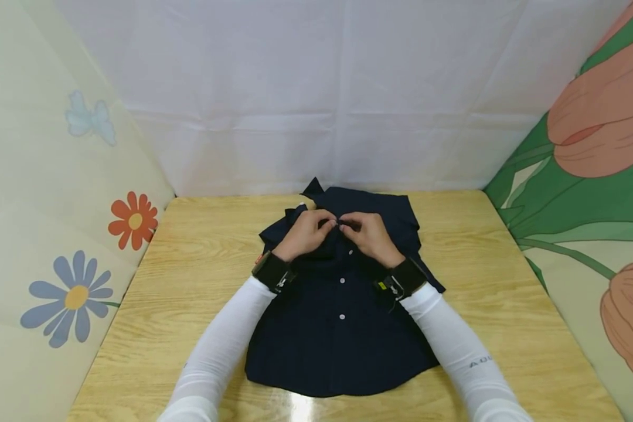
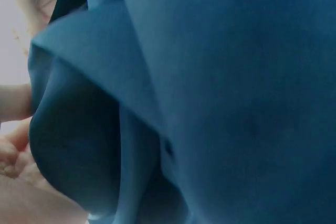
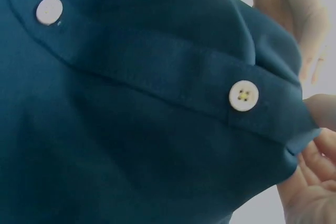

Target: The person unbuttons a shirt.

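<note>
A dark navy button-up shirt (image 1: 306, 346) with short sleeves lies spread on the table, its hem toward me. My left hand (image 1: 307, 232) and right hand (image 1: 371, 235) meet near its upper front, thumbs and fingertips pinching the cloth at the button placket. White buttons (image 1: 341, 281) run down the front below my hands. In the right wrist view, the placket is lifted, with a white button (image 3: 243, 96) close to the fingers. Folded shirt cloth (image 2: 231, 98) fills most of the left wrist view and hides the fingertips there.
The shirt rests on a light wood-grain table (image 1: 190, 281). A white cloth backdrop (image 1: 274, 88) stands behind it. Flower-patterned panels line the left side (image 1: 37, 187) and the right side (image 1: 591, 234). The shirt's collar end lies close to the table's back edge.
</note>
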`<act>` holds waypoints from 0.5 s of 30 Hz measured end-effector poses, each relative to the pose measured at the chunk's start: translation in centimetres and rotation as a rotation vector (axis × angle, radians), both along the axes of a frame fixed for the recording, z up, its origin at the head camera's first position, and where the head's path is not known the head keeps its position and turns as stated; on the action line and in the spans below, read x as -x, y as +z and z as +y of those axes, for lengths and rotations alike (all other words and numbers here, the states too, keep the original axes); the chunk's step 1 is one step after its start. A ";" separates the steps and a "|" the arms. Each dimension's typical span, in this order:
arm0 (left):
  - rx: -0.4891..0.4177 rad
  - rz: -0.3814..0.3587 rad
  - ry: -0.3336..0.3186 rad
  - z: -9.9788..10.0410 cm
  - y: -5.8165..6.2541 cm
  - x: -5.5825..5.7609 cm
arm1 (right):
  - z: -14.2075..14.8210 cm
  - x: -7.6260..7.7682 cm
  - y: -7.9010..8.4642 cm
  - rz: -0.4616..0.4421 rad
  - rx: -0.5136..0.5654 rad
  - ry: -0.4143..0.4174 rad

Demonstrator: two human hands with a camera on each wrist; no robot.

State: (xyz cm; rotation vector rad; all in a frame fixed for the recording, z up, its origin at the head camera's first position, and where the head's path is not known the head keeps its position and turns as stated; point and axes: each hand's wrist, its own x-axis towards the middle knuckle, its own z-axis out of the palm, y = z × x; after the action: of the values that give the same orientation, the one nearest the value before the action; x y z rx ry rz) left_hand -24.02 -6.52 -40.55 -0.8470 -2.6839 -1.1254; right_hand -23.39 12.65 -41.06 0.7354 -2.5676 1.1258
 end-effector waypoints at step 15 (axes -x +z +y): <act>0.157 -0.100 -0.090 -1.1 0.7 0.8 | -0.3 -0.6 -0.3 0.119 -0.151 0.101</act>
State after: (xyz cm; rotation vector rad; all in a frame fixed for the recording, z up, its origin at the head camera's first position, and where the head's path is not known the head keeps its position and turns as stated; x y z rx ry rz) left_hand -24.77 -7.61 -39.86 -0.9700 -2.8740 -1.0103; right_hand -22.82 12.36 -41.35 0.9467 -2.5598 0.8927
